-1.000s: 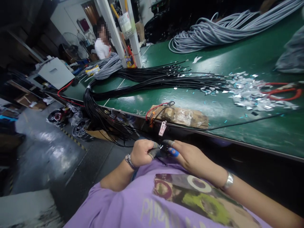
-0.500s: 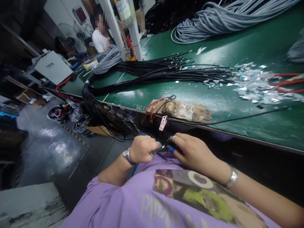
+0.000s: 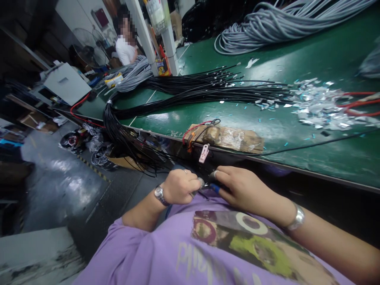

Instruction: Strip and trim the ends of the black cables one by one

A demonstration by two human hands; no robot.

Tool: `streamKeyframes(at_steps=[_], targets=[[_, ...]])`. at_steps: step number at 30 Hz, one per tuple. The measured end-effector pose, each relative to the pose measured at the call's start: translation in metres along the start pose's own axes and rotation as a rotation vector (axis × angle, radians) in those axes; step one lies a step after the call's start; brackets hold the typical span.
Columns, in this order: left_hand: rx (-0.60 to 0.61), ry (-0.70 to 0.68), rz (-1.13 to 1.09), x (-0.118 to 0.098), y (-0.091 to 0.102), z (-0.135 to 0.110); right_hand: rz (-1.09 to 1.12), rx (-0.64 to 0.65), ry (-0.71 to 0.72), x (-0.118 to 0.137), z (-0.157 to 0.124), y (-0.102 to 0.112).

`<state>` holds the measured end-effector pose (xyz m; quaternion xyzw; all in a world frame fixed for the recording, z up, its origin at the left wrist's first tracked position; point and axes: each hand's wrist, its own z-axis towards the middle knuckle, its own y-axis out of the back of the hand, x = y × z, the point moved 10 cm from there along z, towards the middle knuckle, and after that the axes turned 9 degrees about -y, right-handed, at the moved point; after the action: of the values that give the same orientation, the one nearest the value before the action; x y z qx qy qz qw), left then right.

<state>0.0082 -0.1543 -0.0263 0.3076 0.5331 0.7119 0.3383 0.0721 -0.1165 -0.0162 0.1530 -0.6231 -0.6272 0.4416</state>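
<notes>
In front of the purple shirt, my left hand (image 3: 181, 186) is closed with the thumb and forefinger pinched on a black cable (image 3: 203, 194). Just to its right, my right hand (image 3: 234, 183) grips the same cable at close range, its fingers bent inward. Grey coverings show on fingertips of both hands, and a blue wrap is on one right fingertip. A small shiny bit shows between the fingertips, too small to make out. Most of the cable is hidden by the fingers.
A long bundle of black cables (image 3: 178, 97) lies on the green table (image 3: 237, 114) and hangs over its edge. Silvery scraps (image 3: 319, 105) are heaped at right. A worn wooden board (image 3: 228, 138) and pink clip (image 3: 204, 153) are at the edge. Grey cable coils (image 3: 267, 29) lie behind; a person (image 3: 126, 49) sits beyond.
My hands keep their grip on the cable, with only small finger shifts. The left fingertips have moved slightly right, and the right wrist a little right.
</notes>
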Motion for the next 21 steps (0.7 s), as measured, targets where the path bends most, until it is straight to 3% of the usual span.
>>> streamKeyframes(at_steps=[6, 14, 21], targets=[[-0.051, -0.007, 0.016, -0.0004, 0.0075, -0.0001, 0.005, 0.071, -0.054, -0.0057, 0.0028, -0.0014], [0.030, -0.005, 0.016, -0.0001, -0.0003, -0.0009, -0.001, 0.069, -0.040, -0.0030, 0.0041, -0.0016], [-0.048, -0.002, 0.005, 0.0011, 0.0081, -0.0026, 0.137, 0.090, -0.074, -0.0076, 0.0051, -0.0062]])
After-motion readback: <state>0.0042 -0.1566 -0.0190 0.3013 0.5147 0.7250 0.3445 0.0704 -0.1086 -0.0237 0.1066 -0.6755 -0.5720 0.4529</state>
